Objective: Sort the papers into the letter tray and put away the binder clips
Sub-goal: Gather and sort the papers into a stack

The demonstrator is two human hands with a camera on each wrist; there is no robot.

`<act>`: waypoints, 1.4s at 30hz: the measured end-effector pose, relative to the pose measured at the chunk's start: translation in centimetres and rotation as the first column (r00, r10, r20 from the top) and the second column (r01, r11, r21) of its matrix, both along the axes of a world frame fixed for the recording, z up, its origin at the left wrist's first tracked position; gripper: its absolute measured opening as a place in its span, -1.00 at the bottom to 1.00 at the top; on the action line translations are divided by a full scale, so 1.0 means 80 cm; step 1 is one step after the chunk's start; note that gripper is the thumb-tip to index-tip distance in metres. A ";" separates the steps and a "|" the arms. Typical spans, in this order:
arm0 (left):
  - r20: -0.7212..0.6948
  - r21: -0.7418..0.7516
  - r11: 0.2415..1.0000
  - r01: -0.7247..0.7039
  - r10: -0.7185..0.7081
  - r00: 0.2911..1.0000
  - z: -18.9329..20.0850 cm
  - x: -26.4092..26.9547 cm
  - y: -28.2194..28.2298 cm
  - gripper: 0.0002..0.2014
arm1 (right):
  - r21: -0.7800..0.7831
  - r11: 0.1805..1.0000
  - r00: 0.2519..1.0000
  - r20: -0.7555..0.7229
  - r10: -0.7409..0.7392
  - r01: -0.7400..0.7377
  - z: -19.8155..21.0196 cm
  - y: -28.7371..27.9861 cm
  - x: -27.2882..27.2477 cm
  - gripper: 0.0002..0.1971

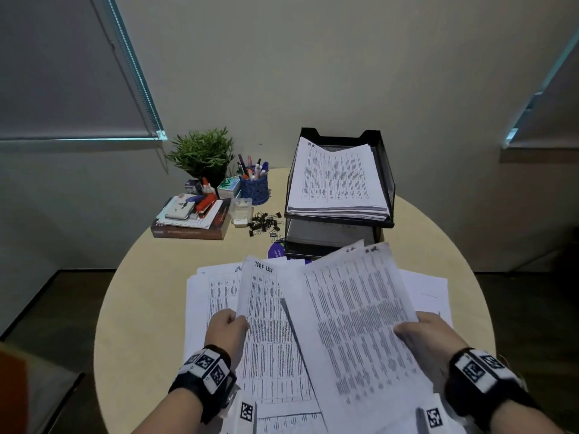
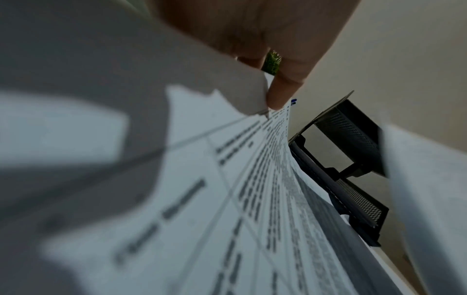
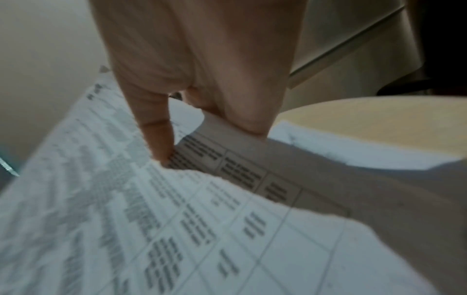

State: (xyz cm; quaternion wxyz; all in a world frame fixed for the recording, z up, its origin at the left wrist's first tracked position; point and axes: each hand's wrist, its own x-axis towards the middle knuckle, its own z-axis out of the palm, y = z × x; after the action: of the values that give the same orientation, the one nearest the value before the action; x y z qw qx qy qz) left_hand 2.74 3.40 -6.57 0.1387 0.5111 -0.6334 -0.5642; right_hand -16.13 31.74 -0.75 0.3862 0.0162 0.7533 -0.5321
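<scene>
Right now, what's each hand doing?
Left hand: pinching the task list sheet.
Right hand: gripping the printed table sheet.

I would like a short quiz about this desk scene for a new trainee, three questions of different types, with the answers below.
1. True or false: the top tier of the black mesh letter tray already holds printed sheets.
2. Which hand holds the white sheet headed with a handwritten title: A left hand, B right hand?
3. Fill in: the small black binder clips lie loose on the round beige ____.

Key: 1 true; 2 A; 3 table.
</scene>
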 end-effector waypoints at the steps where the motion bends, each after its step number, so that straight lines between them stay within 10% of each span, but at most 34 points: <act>1: -0.008 0.020 1.000 0.012 -0.012 1.000 0.002 0.001 -0.001 -0.67 | 0.034 0.999 0.999 -0.014 -0.030 0.031 -0.007 -0.014 0.003 -0.94; 6: -0.071 0.116 0.993 -0.002 0.010 0.997 0.005 0.003 -0.015 -0.62 | 0.194 0.978 0.991 -0.120 -0.057 0.080 -0.019 -0.064 0.014 -0.43; 11: -0.227 0.294 0.956 -0.009 0.079 0.971 0.009 0.003 -0.022 -0.79 | 0.229 0.969 0.992 -0.104 -0.066 0.088 -0.023 -0.089 0.038 -0.92; 13: -0.210 0.333 0.943 -0.021 0.096 0.973 0.000 0.002 -0.029 -0.55 | 0.243 0.965 0.993 -0.089 -0.078 0.098 -0.036 -0.094 0.045 -0.80; 19: -0.175 0.211 0.973 0.096 -0.059 0.983 -0.001 -0.007 -0.033 -0.76 | 0.524 0.851 0.929 -0.301 0.217 -0.029 -0.060 -0.099 0.047 -0.79; 26: -0.044 -0.183 0.964 0.192 -0.203 0.978 0.006 -0.004 -0.013 -0.70 | 0.226 0.968 0.978 -0.149 0.148 -0.113 -0.048 -0.103 0.077 -0.87; 34: -0.166 0.095 0.947 0.307 -0.289 0.943 0.014 0.008 -0.011 -0.70 | 0.127 0.969 0.962 -0.150 0.229 -0.211 -0.054 -0.112 0.100 -0.87; 38: -0.230 0.119 0.927 0.354 -0.321 0.918 0.023 0.014 -0.023 -0.72 | 0.120 0.993 0.950 -0.312 0.020 0.019 -0.059 -0.108 0.094 -0.57; 42: -0.336 0.200 0.898 0.393 -0.314 0.888 0.031 0.013 -0.030 -0.78 | -0.285 0.913 0.954 0.017 -0.300 0.292 -0.031 -0.098 0.080 -0.28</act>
State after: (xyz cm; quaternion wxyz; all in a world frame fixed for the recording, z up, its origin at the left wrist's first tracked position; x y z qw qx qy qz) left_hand 3.75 1.00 -4.11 0.0570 0.3097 -0.6082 -0.7287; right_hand -9.74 23.88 -3.24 0.2893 0.0671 0.6632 -0.6870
